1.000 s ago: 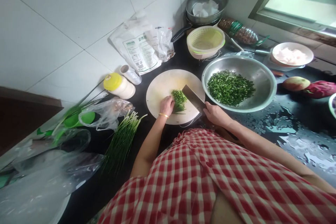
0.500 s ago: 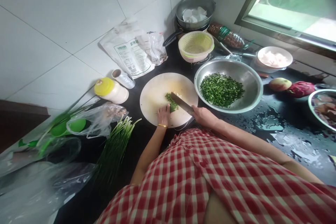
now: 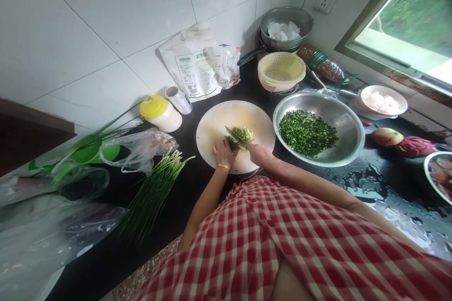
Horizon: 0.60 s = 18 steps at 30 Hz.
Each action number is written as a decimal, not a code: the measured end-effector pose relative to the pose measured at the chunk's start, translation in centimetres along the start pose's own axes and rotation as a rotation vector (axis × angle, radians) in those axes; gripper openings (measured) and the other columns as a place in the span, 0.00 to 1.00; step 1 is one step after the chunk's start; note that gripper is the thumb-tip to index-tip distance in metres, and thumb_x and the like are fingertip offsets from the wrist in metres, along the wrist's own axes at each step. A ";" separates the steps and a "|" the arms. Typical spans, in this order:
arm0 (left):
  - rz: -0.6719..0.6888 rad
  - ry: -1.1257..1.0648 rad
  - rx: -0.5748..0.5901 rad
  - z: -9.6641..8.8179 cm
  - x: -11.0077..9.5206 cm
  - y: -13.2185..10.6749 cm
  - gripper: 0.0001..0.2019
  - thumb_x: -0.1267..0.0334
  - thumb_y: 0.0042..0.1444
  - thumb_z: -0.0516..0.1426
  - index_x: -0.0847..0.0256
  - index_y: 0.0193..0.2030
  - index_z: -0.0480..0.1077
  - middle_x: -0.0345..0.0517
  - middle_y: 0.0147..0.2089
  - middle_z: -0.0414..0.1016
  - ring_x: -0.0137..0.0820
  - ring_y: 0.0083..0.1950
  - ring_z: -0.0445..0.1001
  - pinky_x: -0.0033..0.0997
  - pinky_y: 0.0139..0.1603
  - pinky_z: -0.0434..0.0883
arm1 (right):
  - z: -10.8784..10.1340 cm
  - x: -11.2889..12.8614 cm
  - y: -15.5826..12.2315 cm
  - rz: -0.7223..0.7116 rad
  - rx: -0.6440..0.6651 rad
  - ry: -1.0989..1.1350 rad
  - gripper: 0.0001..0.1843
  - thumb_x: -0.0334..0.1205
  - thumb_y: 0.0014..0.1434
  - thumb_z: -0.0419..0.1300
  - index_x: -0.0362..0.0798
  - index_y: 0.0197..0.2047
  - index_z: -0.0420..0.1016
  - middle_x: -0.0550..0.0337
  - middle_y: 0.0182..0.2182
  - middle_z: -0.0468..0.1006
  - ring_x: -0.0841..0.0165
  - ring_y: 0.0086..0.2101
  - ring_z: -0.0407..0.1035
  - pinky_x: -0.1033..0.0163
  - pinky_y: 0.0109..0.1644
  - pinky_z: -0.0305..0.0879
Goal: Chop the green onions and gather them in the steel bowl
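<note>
A round pale cutting board (image 3: 208, 124) lies in front of me. My right hand (image 3: 260, 154) is closed round the handle of a kitchen knife (image 3: 234, 134). The blade slants across the board, its edge over a small heap of chopped chives (image 3: 244, 133). Just left of the blade, my left hand (image 3: 223, 152), a gold band at its wrist, presses chives to the board with bent fingers. A few green strands poke out beside it. More finely cut chives (image 3: 306, 132) fill part of a wide steel bowl (image 3: 349, 150), right of the board. A bunch of uncut chives (image 3: 155, 193) lies to the left.
Left stand a yellow-lidded jar (image 3: 163, 115), a plastic-wrap roll (image 3: 179, 100) and plastic bags (image 3: 52, 235). Behind are a white package (image 3: 196, 73), a colander (image 3: 281, 70) and a pan (image 3: 293, 16). At right, fruit (image 3: 387, 137) lies near wet countertop (image 3: 384, 197).
The view has shifted, moving the scene slightly. The knife has come closer to my left hand, whose fingers are now more bent. The cut heap shows more plainly beyond the blade.
</note>
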<state>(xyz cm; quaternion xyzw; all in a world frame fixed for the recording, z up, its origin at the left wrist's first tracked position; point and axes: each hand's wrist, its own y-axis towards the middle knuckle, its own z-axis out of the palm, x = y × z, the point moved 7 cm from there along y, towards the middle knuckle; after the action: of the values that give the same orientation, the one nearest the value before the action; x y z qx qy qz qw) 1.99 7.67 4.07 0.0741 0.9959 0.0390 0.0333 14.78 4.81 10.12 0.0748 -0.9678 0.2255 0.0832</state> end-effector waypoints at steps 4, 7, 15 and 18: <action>0.026 0.002 0.056 0.1 -0.6 -0.1 0.33 0.48 0.58 0.48 0.70 0.64 0.52 0.61 0.54 0.66 0.44 0.53 0.63 0.48 0.59 0.56 | 0.0 0.3 0.2 0.025 -0.007 -0.003 0.21 0.27 0.58 0.42 0.40 0.54 0.61 0.45 0.37 0.77 0.58 0.39 0.72 0.58 0.40 0.63; 0.050 0.002 0.074 0.0 -1.3 -0.4 0.30 0.51 0.59 0.48 0.68 0.64 0.53 0.60 0.56 0.65 0.44 0.53 0.63 0.48 0.60 0.55 | 0.2 0.6 0.4 0.026 -0.010 -0.005 0.19 0.28 0.59 0.42 0.40 0.52 0.62 0.44 0.36 0.77 0.58 0.39 0.73 0.58 0.39 0.63; 0.066 -0.020 0.107 -0.1 -1.8 -0.5 0.34 0.49 0.58 0.48 0.72 0.65 0.50 0.64 0.58 0.62 0.46 0.57 0.60 0.55 0.63 0.49 | 1.0 0.7 0.6 0.040 0.013 -0.005 0.18 0.30 0.59 0.45 0.42 0.52 0.61 0.46 0.37 0.77 0.59 0.40 0.72 0.60 0.40 0.62; 0.036 -0.020 0.130 0.1 -1.6 0.3 0.30 0.54 0.60 0.49 0.70 0.64 0.52 0.62 0.55 0.65 0.45 0.56 0.62 0.54 0.62 0.50 | 1.0 0.7 0.9 0.039 0.008 -0.002 0.19 0.29 0.59 0.44 0.42 0.54 0.61 0.47 0.36 0.77 0.59 0.39 0.72 0.59 0.40 0.61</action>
<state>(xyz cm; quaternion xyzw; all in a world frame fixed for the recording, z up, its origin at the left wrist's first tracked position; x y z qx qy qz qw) 3.62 7.70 4.09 0.0946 0.9945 -0.0261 0.0378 13.82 5.05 9.03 0.0563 -0.9682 0.2310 0.0774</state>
